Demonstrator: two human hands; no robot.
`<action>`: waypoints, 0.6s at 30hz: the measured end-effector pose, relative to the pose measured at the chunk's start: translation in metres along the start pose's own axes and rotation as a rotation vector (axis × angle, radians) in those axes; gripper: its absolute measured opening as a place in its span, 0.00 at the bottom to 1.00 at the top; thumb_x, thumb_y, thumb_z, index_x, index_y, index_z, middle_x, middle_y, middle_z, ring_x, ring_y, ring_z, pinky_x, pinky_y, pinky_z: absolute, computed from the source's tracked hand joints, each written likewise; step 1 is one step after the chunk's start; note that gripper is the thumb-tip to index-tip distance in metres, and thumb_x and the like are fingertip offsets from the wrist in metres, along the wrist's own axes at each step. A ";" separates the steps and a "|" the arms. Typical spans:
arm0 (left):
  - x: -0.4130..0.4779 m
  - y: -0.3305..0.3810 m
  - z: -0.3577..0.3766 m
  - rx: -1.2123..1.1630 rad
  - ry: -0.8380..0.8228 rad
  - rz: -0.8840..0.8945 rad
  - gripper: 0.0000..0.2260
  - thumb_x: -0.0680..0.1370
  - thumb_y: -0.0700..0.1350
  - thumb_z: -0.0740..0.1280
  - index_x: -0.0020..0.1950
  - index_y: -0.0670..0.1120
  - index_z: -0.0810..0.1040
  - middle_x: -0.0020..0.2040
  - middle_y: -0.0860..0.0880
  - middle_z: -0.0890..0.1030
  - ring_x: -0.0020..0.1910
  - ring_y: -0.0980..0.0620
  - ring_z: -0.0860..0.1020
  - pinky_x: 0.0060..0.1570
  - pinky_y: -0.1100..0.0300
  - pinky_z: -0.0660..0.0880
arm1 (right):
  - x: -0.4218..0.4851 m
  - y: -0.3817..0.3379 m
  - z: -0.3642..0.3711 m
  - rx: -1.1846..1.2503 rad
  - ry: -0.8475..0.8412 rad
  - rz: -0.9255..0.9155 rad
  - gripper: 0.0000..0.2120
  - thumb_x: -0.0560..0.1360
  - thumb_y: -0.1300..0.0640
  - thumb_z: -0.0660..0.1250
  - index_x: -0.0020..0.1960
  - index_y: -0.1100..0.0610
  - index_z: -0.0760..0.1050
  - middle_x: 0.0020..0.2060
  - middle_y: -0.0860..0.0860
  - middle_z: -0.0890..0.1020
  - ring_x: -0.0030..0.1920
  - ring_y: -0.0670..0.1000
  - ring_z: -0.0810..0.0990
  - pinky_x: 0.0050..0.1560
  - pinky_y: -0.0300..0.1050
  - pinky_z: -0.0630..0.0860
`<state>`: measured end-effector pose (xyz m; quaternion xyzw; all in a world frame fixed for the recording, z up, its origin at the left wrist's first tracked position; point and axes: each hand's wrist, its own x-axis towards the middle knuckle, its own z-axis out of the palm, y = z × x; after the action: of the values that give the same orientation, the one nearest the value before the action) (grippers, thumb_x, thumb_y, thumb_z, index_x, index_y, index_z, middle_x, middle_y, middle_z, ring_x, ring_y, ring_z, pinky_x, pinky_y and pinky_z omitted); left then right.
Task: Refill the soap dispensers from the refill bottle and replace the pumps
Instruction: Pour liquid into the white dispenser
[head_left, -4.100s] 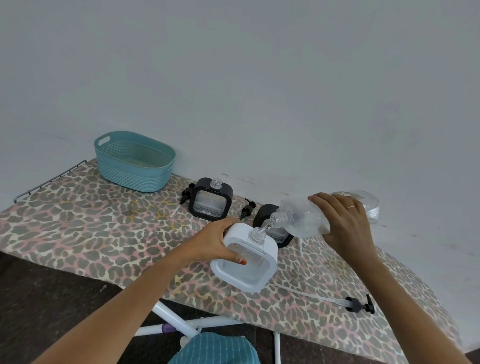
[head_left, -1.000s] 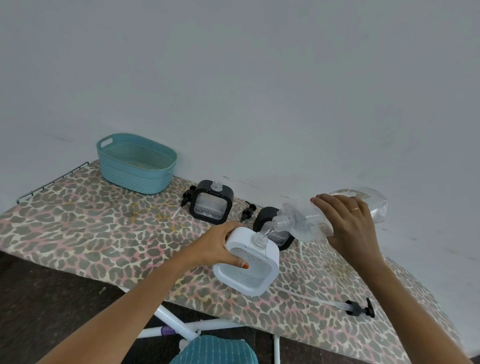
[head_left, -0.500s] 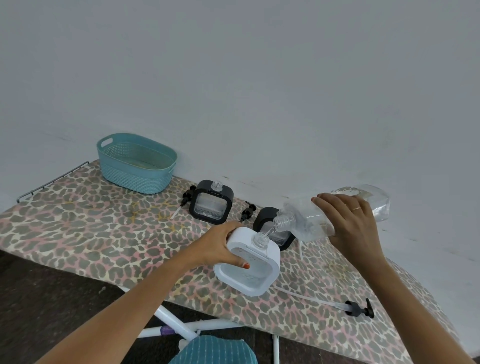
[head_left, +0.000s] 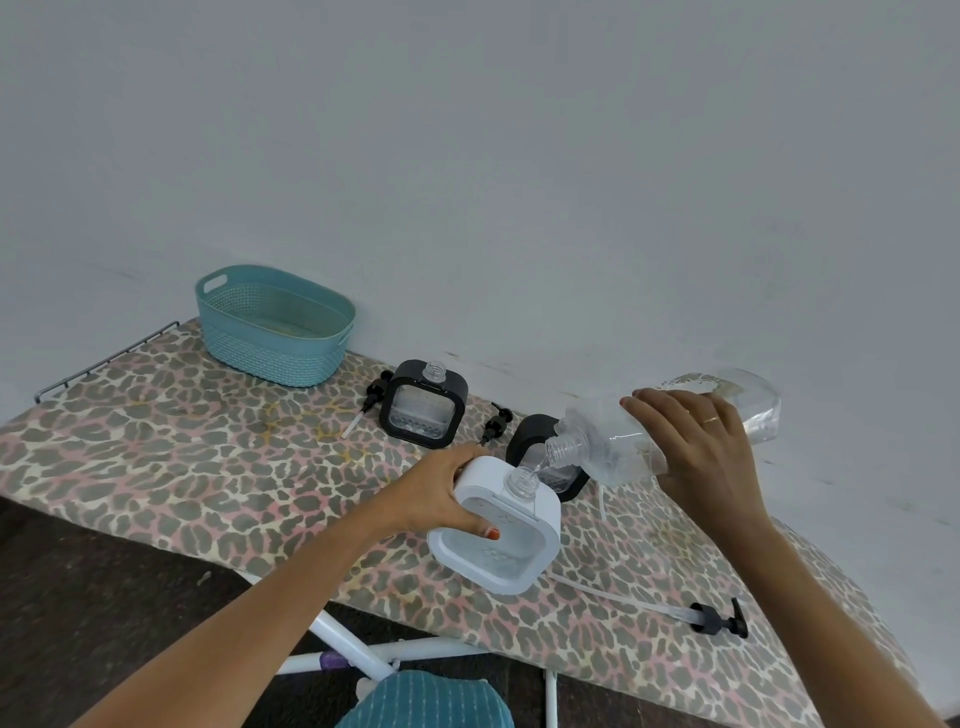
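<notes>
While clear liquid pours, right hand (head_left: 696, 447) gripping tilted refill bottle (head_left: 618, 447), left hand (head_left: 441, 493) clasping white dispenser (head_left: 498, 540)

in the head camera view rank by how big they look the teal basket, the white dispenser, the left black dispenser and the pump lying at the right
1. teal basket
2. white dispenser, though nearness to the camera enlarges it
3. left black dispenser
4. pump lying at the right

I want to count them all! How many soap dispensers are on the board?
3. A white dispenser held by the left hand, a black dispenser near the basket, and another black one partly hidden behind the refill bottle.
</notes>
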<state>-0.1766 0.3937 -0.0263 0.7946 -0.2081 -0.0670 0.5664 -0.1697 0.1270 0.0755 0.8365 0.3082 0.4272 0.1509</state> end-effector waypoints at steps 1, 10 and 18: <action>0.000 0.000 0.000 0.000 0.000 0.001 0.26 0.62 0.41 0.79 0.53 0.54 0.71 0.49 0.57 0.77 0.47 0.61 0.77 0.45 0.71 0.74 | 0.000 0.000 0.000 -0.005 0.001 -0.004 0.33 0.56 0.75 0.72 0.58 0.56 0.70 0.50 0.55 0.83 0.50 0.56 0.76 0.50 0.50 0.66; 0.001 -0.002 0.001 0.004 -0.008 0.001 0.26 0.62 0.42 0.79 0.54 0.53 0.71 0.49 0.56 0.78 0.48 0.59 0.77 0.47 0.67 0.76 | 0.002 -0.001 -0.002 -0.029 0.022 -0.036 0.32 0.57 0.75 0.71 0.57 0.56 0.70 0.50 0.55 0.83 0.48 0.57 0.80 0.49 0.50 0.66; 0.001 -0.001 0.002 0.008 -0.003 0.006 0.27 0.62 0.42 0.79 0.54 0.55 0.71 0.49 0.55 0.78 0.50 0.55 0.78 0.51 0.61 0.77 | 0.005 -0.002 -0.003 -0.047 0.017 -0.058 0.32 0.57 0.74 0.72 0.58 0.56 0.70 0.50 0.55 0.83 0.47 0.58 0.81 0.50 0.49 0.66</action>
<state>-0.1758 0.3922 -0.0280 0.7962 -0.2114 -0.0656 0.5631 -0.1707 0.1314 0.0796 0.8198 0.3235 0.4368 0.1801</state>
